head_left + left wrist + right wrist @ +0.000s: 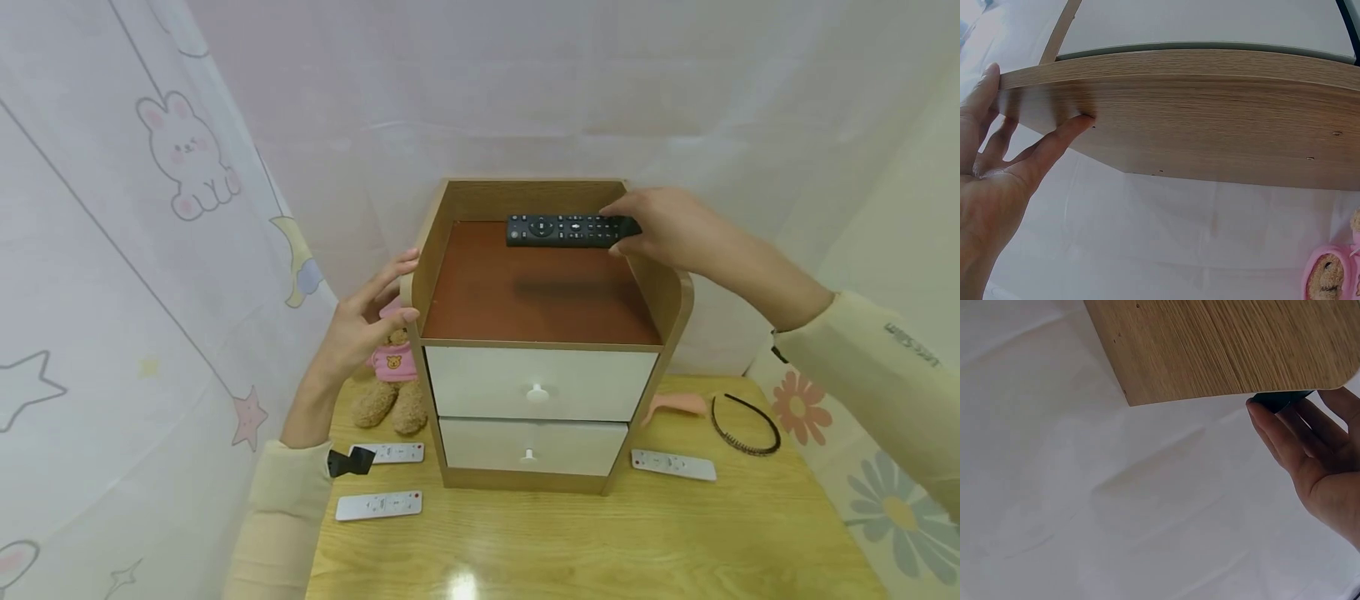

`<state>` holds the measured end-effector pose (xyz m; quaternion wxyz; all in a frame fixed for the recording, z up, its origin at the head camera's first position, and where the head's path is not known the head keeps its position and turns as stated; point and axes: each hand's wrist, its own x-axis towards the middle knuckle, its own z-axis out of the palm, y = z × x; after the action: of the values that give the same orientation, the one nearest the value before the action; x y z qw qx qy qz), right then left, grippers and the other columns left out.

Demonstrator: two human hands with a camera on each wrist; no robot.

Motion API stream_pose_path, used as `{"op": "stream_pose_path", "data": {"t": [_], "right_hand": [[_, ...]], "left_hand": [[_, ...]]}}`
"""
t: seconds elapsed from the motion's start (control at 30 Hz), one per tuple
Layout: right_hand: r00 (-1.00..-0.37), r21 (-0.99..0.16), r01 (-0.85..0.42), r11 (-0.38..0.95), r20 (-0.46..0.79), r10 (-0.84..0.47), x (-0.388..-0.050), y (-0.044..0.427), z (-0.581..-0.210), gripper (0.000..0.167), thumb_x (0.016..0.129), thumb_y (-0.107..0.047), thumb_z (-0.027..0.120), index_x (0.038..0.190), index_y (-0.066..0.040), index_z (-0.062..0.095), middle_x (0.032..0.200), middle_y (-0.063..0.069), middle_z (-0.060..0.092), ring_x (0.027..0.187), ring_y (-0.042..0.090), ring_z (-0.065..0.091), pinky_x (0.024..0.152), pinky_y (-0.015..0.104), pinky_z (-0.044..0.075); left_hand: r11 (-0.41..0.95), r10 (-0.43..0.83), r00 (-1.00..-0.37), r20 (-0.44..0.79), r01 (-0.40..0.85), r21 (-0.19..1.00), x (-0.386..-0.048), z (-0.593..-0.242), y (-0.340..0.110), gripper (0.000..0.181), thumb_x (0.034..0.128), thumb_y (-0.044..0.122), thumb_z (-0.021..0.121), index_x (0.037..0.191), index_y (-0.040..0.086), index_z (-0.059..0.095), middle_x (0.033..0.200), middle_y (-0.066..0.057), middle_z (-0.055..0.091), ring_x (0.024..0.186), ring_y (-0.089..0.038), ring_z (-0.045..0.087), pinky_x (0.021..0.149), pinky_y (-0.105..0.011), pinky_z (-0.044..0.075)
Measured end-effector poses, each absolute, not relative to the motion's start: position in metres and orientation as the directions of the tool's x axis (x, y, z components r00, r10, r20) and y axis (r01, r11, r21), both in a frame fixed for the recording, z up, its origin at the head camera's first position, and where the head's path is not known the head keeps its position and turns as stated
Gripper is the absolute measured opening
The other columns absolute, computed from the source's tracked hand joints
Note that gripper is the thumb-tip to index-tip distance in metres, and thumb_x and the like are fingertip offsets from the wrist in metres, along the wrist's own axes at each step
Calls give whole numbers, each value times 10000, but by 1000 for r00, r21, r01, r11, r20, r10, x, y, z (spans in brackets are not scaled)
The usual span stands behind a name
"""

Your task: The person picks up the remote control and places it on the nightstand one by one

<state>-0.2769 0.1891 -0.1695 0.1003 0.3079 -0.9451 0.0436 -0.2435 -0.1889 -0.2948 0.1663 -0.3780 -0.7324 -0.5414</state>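
Note:
My right hand pinches one end of a black remote control between thumb and fingers. The remote is held level over the brown top shelf of a small wooden cabinet, its shadow falling on the shelf. In the right wrist view, the side panel hides most of the remote; just a dark end shows in the fingers. My left hand touches the cabinet's left side panel near its upper front edge, with fingers spread and fairly straight.
Two white drawers sit below the shelf. A teddy bear and two white remotes lie left of the cabinet. On the right are another white remote, an orange object and a dark headband. Curtains surround the table.

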Motion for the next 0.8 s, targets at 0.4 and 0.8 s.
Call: {"op": "stream_pose_path", "data": {"t": [0.4, 0.8], "right_hand": [[-828, -19, -560, 828, 58, -558, -301, 169, -158, 487, 864, -97, 710, 1267, 122, 546, 1283, 302, 543, 1215, 459, 469, 1008, 551, 402], [-817, -4, -577, 817, 14, -577, -323, 152, -155, 360, 809, -81, 731, 1115, 93, 655, 1121, 255, 643, 1031, 382, 574, 923, 501, 455]], "left_hand": [[93, 378, -649, 660, 736, 670, -246, -294, -185, 544, 879, -134, 597, 1390, -55, 427, 1536, -135, 329, 1408, -251, 319, 1141, -385, 302], [70, 390, -612, 688, 764, 641, -245, -290, -179, 519, 885, -120, 600, 1371, -94, 420, 1524, -179, 328, 1403, -265, 326, 1135, -382, 315]]}}
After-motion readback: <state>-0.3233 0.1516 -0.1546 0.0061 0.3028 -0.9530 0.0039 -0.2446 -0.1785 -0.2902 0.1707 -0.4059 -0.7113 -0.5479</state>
